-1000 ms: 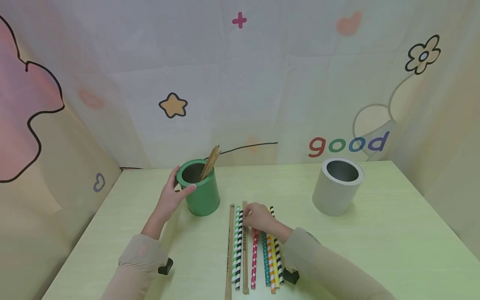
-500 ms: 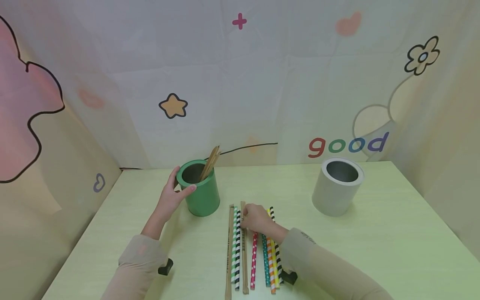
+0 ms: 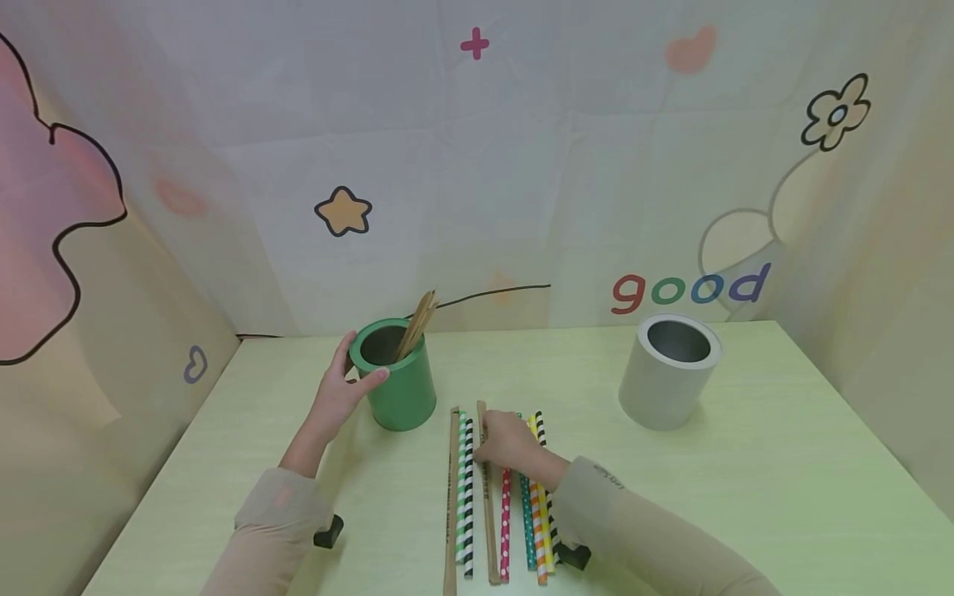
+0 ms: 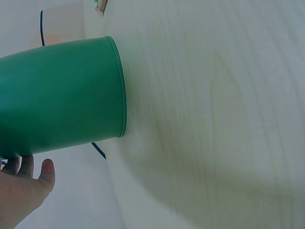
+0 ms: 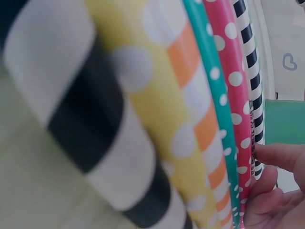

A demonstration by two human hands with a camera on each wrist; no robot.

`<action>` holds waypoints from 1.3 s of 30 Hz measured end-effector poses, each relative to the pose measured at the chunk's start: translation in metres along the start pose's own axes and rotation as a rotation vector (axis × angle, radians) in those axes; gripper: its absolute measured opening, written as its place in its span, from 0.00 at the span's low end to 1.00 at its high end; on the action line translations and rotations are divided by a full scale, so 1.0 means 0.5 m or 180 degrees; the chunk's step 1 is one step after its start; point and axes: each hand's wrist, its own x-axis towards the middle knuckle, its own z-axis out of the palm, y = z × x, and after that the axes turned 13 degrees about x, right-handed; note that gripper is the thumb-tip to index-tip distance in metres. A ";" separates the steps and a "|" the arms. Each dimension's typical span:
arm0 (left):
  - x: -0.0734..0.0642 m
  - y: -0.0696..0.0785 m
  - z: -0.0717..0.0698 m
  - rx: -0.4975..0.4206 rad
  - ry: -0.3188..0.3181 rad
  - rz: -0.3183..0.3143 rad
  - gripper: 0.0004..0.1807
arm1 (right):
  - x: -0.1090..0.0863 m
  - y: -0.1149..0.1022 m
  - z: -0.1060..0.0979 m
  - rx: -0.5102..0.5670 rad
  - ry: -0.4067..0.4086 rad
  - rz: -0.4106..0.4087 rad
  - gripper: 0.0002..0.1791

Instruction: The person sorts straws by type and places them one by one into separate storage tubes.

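My left hand (image 3: 337, 397) holds the green cup (image 3: 402, 397) at its rim, thumb in front and fingers behind. Thin wooden sticks (image 3: 418, 324) lean inside it. Among a row of straws, my right hand (image 3: 513, 443) pinches a brown paper-wrapped stick (image 3: 489, 521) near its far end. Left of that stick lie a black-striped straw (image 3: 469, 505), a green-striped straw (image 3: 460, 505) and another wrapped stick (image 3: 450, 513). A pink dotted straw (image 3: 505, 530) lies to its right, partly under the hand. The right wrist view shows a fingertip (image 5: 263, 152) beyond this pink straw.
Right of the pink straw lie a teal dotted straw (image 3: 528, 530), an orange-striped straw (image 3: 540, 538), a yellow straw (image 3: 546, 530) and a second black-striped straw (image 5: 86, 119). A white cup (image 3: 659, 397) stands at the back right, before a printed cloth (image 3: 507, 165).
My right hand has shifted slightly left. The straws and wrapped sticks on the left have slid left, and the pinched stick is more slanted. My left hand stays on the green cup.
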 end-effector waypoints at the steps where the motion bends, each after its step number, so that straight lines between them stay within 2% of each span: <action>1: 0.000 0.001 0.000 -0.0005 -0.0002 -0.0003 0.48 | 0.000 -0.001 0.001 -0.0021 0.0014 -0.0003 0.13; 5: -0.002 0.008 -0.002 -0.0059 -0.0027 -0.0032 0.47 | 0.000 -0.002 0.003 -0.0083 0.0069 -0.0006 0.14; 12: -0.012 0.028 -0.007 -0.0127 -0.0051 -0.0047 0.46 | 0.000 -0.003 0.003 0.0015 0.0096 0.0027 0.10; 22: -0.002 0.004 0.001 -0.0019 0.0015 0.0015 0.47 | -0.001 0.005 -0.004 0.0203 0.0066 -0.0133 0.08; 24: -0.002 0.004 0.001 -0.0024 0.0018 0.0017 0.47 | 0.000 0.008 -0.007 0.0354 0.0012 -0.0139 0.13; 27: -0.014 0.026 -0.003 -0.0047 -0.0006 -0.0025 0.46 | 0.000 0.005 -0.016 0.0605 -0.0061 -0.0107 0.22; 29: -0.022 0.042 -0.006 -0.0061 -0.0025 -0.0054 0.45 | -0.001 -0.004 -0.026 0.0737 -0.0063 -0.0054 0.26; 31: -0.030 0.056 -0.009 -0.0068 -0.0048 -0.0081 0.45 | -0.003 -0.018 -0.038 0.0820 -0.0059 -0.0013 0.25; 35: -0.030 0.056 -0.010 -0.0080 -0.0052 -0.0071 0.45 | -0.004 -0.052 -0.066 0.1033 -0.0032 0.0018 0.22; 39: -0.030 0.056 -0.010 -0.0086 -0.0053 -0.0056 0.45 | -0.005 -0.092 -0.106 0.1344 -0.0013 -0.0078 0.18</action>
